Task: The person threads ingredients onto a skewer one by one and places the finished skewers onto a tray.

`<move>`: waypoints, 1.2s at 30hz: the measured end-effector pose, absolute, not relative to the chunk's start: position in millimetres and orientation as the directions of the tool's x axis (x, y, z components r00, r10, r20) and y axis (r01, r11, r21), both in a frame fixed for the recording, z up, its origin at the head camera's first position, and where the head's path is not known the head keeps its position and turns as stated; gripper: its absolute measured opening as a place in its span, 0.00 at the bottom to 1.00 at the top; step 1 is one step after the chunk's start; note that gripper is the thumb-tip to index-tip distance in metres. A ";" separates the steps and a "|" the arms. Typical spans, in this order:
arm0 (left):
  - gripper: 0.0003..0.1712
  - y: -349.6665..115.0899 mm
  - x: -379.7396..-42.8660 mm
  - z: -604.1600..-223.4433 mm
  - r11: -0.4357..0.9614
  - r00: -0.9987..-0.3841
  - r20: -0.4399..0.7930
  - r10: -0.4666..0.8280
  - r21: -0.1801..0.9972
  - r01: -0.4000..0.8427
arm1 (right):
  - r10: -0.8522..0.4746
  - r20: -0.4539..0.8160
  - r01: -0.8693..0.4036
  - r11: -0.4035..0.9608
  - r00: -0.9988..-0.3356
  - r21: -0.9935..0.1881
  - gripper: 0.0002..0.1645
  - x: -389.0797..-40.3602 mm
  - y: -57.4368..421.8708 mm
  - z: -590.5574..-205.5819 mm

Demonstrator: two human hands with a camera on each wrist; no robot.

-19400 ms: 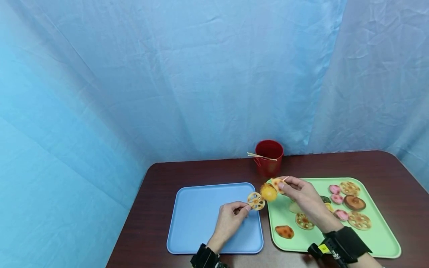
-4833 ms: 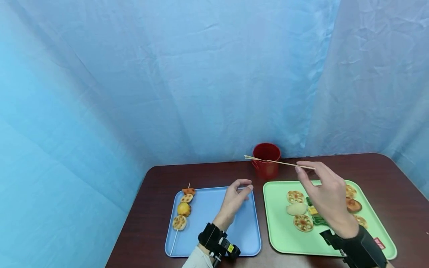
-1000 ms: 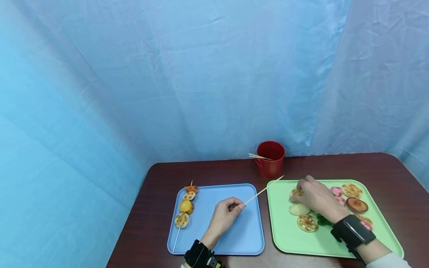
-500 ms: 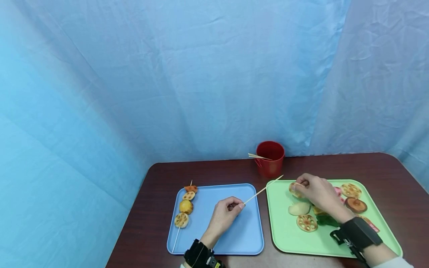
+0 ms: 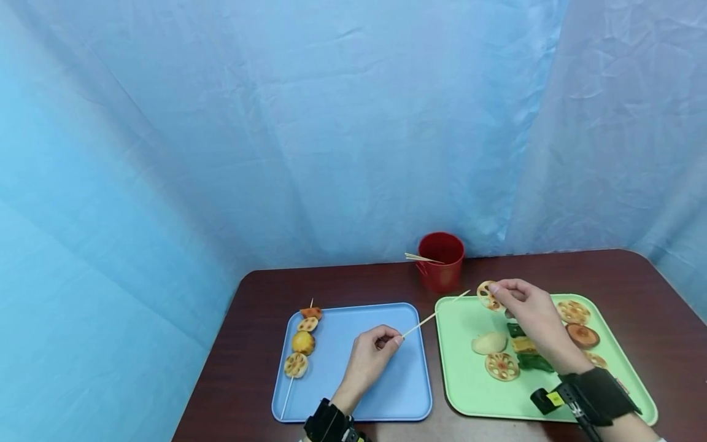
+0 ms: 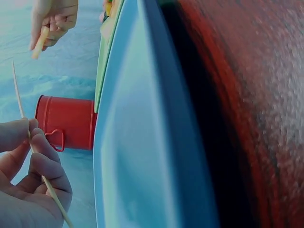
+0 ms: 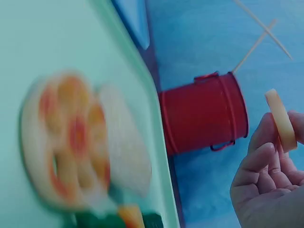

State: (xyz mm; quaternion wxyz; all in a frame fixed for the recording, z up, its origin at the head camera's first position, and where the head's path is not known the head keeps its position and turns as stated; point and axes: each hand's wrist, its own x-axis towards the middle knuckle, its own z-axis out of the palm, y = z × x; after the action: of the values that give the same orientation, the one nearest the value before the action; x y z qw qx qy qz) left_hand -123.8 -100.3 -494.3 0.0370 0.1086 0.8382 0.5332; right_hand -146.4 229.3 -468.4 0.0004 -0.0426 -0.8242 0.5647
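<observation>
Above the blue tray (image 5: 386, 393), my left hand (image 5: 369, 359) pinches a thin bamboo skewer (image 5: 428, 319), its bare tip slanting up to the right. My right hand (image 5: 527, 316) holds a lotus root slice (image 5: 485, 303) between thumb and fingers, raised over the back edge of the green tray (image 5: 469, 393). Seen edge-on in the right wrist view, that slice (image 7: 281, 121) is thin and pale, and apart from any skewer. A loaded skewer with a lotus root slice (image 5: 296, 366), a yellow ball (image 5: 303, 343) and other pieces lies along the blue tray's left side.
Behind the trays stands a red cup (image 5: 442, 270) with a few skewers (image 5: 421, 258) sticking out. On the green tray lie another lotus root slice (image 5: 502, 367), a pale oval piece (image 5: 489, 343), green-and-yellow pieces (image 5: 525, 345) and a brown mushroom-like piece (image 5: 583, 336).
My right hand has picked up the lotus root slice from the green tray and raised it toward the back. The left hand with the skewer stays in place. Earlier, the loaded skewer was laid down.
</observation>
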 end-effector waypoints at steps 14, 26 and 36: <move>0.06 -98.1 -120.3 -493.5 0.402 -0.961 0.077 0.267 0.897 0.183 | -0.035 -0.147 0.151 -0.174 -0.988 -0.973 0.25 -141.0 222.4 -464.1; 0.06 -98.7 -121.3 -495.7 0.400 -0.959 0.064 0.277 0.899 0.176 | -0.058 -0.120 0.130 -0.237 -0.991 -0.963 0.21 -140.3 218.5 -462.5; 0.06 -98.5 -122.1 -495.9 0.426 -0.960 0.068 0.270 0.886 0.182 | -0.030 -0.120 0.123 -0.143 -0.992 -0.982 0.26 -139.4 218.3 -461.8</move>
State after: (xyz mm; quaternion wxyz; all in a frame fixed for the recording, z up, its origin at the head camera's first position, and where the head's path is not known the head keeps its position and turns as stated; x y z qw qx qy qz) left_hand -122.1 -98.5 -495.9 0.0423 0.1341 0.8433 0.5188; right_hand -139.4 218.3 -461.8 -0.0506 -0.0357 -0.6526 0.7552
